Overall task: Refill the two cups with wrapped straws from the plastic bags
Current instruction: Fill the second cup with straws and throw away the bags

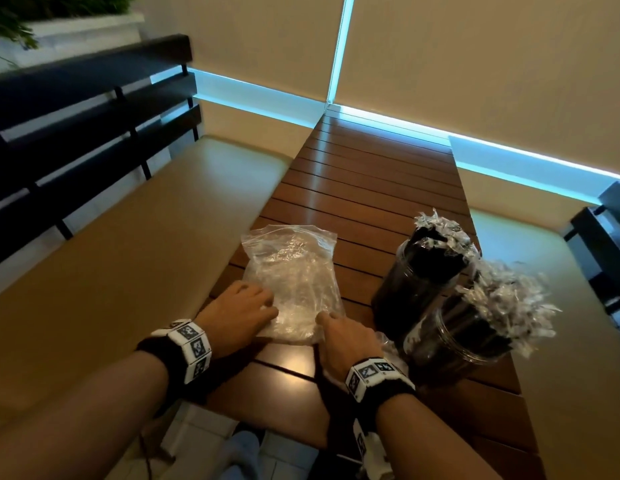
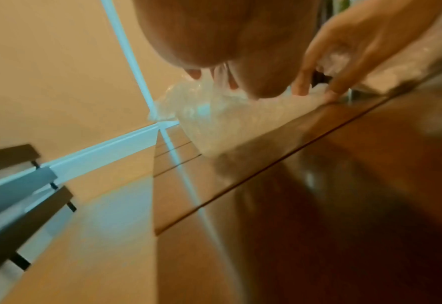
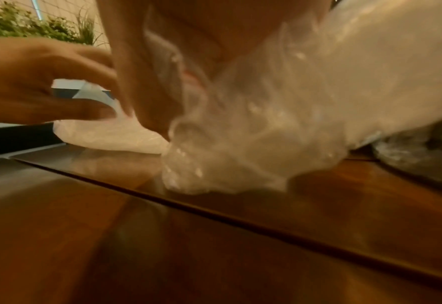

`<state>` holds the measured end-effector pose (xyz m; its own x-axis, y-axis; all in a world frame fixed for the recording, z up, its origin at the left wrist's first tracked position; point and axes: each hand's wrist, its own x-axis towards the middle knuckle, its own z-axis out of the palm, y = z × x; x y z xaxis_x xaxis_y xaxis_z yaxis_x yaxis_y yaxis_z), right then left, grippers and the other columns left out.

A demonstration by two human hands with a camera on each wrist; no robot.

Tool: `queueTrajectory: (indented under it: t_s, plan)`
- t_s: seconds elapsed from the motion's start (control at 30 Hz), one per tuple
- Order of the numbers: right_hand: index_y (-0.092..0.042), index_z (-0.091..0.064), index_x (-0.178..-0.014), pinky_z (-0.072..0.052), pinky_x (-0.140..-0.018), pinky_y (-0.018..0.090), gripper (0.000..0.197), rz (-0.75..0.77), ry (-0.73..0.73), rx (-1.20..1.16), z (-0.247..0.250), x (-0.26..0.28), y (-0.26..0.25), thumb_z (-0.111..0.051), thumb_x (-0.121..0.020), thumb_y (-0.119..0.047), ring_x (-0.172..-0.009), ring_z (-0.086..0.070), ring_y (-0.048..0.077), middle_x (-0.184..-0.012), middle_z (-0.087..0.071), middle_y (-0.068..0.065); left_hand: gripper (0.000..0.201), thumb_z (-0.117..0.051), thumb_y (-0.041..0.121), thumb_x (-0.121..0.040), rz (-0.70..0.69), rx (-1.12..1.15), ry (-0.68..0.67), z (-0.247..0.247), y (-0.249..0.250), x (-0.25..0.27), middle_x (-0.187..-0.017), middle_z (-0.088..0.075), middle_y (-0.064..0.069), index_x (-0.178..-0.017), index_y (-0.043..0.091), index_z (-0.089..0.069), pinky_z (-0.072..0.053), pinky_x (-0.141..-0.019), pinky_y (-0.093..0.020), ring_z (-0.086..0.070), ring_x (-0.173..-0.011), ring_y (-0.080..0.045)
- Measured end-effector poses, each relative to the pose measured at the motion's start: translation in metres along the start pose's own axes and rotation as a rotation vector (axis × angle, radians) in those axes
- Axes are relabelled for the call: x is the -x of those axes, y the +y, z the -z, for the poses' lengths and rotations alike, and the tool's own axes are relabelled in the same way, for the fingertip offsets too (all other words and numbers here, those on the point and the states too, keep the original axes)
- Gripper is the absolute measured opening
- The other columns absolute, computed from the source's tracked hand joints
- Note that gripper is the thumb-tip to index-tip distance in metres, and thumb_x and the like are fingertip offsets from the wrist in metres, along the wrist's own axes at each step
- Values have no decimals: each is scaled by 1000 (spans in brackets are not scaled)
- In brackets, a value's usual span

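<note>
A clear plastic bag (image 1: 294, 271) lies flat on the wooden slat table (image 1: 364, 174); it looks almost empty. My left hand (image 1: 263, 306) rests arched on its near left corner, fingertips touching the plastic, thumb apart from the fingers. My right hand (image 1: 327, 318) pinches the near right corner, where the plastic (image 3: 266, 133) bunches up under the thumb (image 3: 142, 92). To the right stand two dark cups, the far cup (image 1: 419, 271) and the near cup (image 1: 467, 334), each packed with wrapped straws (image 1: 502, 292) that stick out of the top.
More crumpled clear plastic (image 1: 388, 344) lies between my right wrist and the near cup. A tan padded bench (image 1: 128, 237) with a dark slatted back runs along the table's left side; another bench seat (image 1: 543, 254) is on the right. A wall closes the far end.
</note>
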<state>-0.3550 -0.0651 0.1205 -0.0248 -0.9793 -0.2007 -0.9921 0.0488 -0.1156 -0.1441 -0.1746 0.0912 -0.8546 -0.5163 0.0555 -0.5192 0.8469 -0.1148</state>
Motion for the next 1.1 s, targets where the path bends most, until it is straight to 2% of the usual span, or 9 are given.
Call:
queueTrajectory:
  t_s: [0.13, 0.23, 0.37, 0.47, 0.6, 0.73, 0.83, 0.97, 1.1]
  plan:
    - [-24, -51, -123, -48, -74, 41, 30, 13, -21, 1, -3, -4, 4, -48, -95, -35, -99, -64, 29, -129, -46, -2, 51, -49, 49, -96, 73, 192, -213, -2, -12, 12, -136, -50, 2, -142, 26, -44, -41, -104, -37, -50, -122, -20]
    - [-28, -50, -126, -49, -78, 42, 34, 0, -29, -26, -5, -5, 9, -51, -92, -33, -106, -61, 27, -136, -40, -3, 44, -55, 36, -93, 116, 160, -127, -13, -10, 14, -128, -59, 5, -136, 27, -51, -30, -115, -47, -54, -122, -20]
    - [-27, -49, -121, -50, -77, 43, 28, -35, -13, -45, -6, -5, 12, -48, -93, -26, -105, -61, 26, -125, -50, -4, 36, -40, 38, -96, 250, 335, -1, -16, -9, 13, -112, -65, 0, -122, 24, -60, -48, -95, -40, -62, -103, -25]
    - [-25, -50, -108, -48, -72, 39, 15, -95, 51, -117, -4, -9, 11, -42, -96, -28, -95, -63, 26, -104, -59, -2, 47, -21, 49, -95, 341, 517, -19, -13, -7, 10, -111, -62, 1, -118, 25, -54, -48, -83, -39, -61, -99, -22]
    - [-30, -46, -115, -44, -69, 36, 21, -188, 21, -194, -4, -14, 10, -34, -100, -40, -89, -63, 27, -102, -65, 4, 62, -10, 64, -87, 516, 549, -1, -14, -7, 11, -108, -49, 1, -114, 24, -50, -50, -76, -40, -60, -85, -24]
    - [-29, -46, -119, -47, -73, 38, 26, -243, -9, -189, -9, -18, 7, -33, -99, -41, -92, -65, 32, -103, -66, 8, 35, -40, 45, -102, 603, 409, -137, -6, -1, 2, -119, -49, -7, -121, 17, -48, -49, -83, -43, -58, -102, -29]
    - [-25, -48, -122, -48, -78, 39, 31, -271, -54, -141, -8, -23, -1, -40, -94, -37, -100, -65, 34, -112, -66, 10, 44, -59, 46, -93, 758, 396, -51, -4, 2, -5, -122, -50, -10, -121, 16, -44, -51, -79, -42, -62, -96, -32]
    - [-15, -51, -117, -46, -80, 38, 31, -289, -62, -82, -6, -24, -8, -44, -96, -36, -107, -63, 35, -118, -63, 12, 44, -81, 34, -70, 393, -14, 41, -3, -2, -10, -102, -59, -5, -107, 23, -61, -48, -77, -39, -58, -88, -24]
    - [-17, -35, -125, -42, -71, 38, 38, -291, 5, -111, -3, -26, -9, -52, -93, -30, -100, -65, 34, -120, -53, 9, 24, -77, 22, -71, 54, 88, 35, -11, -3, 3, -93, -63, 1, -92, 21, -67, -49, -62, -25, -63, -74, -17]
